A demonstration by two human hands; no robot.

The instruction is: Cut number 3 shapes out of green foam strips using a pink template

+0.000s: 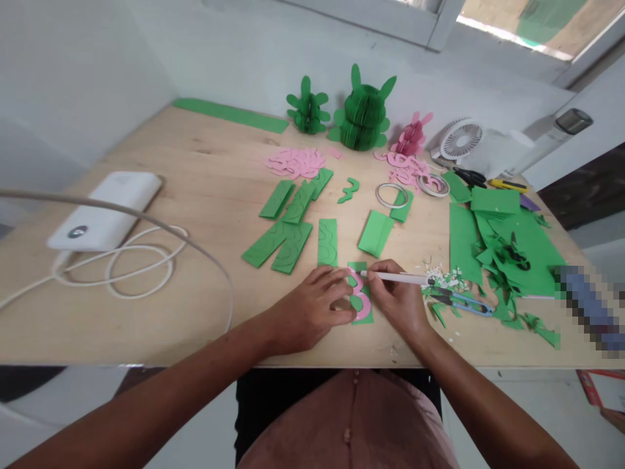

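Pink cutout (365,306), curved like a 3; green strip (359,266) beneath.

Even, fairly bright light is spreading over the pale wood-grained surface (209,150). Beyond its far right corner, a white-framed window (541,26) is glowing, one strip bleaching to pure white. Left of the surface, the smooth white wall (73,78) is dimming to grey. On the surface's left part, the rounded white plastic power bank (117,189) is casting a soft shadow. Wide-angle stretching is showing toward the edges, fine detail is looking slightly soft, and coarse pixelation is masking a blue-grey oblong patch (593,309) at the surface's right end.
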